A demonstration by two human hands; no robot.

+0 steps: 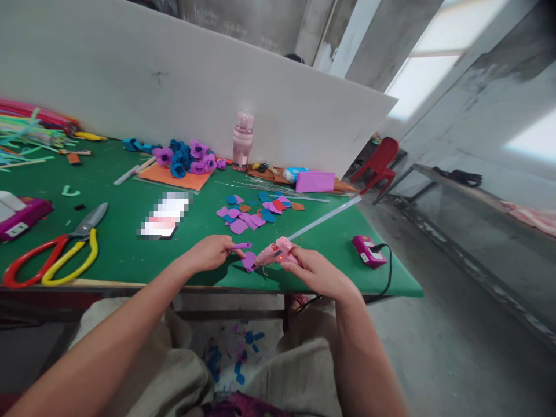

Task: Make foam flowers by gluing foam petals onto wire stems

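My right hand is closed round a pink glue gun with a small red light on its side; its nozzle points left at a purple felt petal. My left hand pinches a rolled purple felt piece just left of the nozzle. Both hands hover over the front edge of the green table. A clear glue stick runs out of the back of the gun, up and to the right.
Loose purple, blue and orange felt petals lie behind my hands. Finished blue and purple felt flowers, a pink bottle, red and yellow shears, a phone, a pink power adapter and a red chair are around.
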